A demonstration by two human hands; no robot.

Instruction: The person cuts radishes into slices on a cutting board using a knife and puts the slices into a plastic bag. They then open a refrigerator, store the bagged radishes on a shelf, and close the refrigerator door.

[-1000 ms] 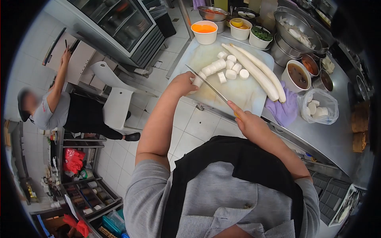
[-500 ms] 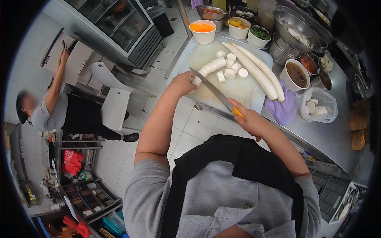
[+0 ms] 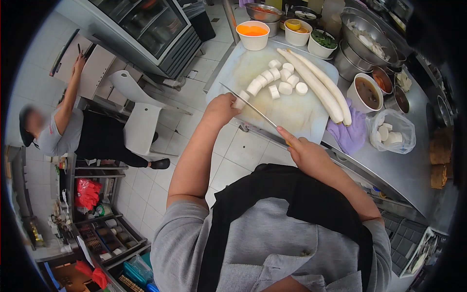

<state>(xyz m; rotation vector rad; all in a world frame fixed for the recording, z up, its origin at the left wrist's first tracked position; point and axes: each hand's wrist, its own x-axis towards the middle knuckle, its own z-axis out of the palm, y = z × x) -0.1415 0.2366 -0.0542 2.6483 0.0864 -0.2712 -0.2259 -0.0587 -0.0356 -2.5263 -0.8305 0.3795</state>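
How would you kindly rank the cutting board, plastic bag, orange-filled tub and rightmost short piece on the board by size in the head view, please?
1. Cutting board
2. Plastic bag
3. Orange-filled tub
4. Rightmost short piece

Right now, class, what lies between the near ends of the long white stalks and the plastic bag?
In the head view, a crumpled purple cloth lies between the near ends of the long white stalks and the plastic bag.
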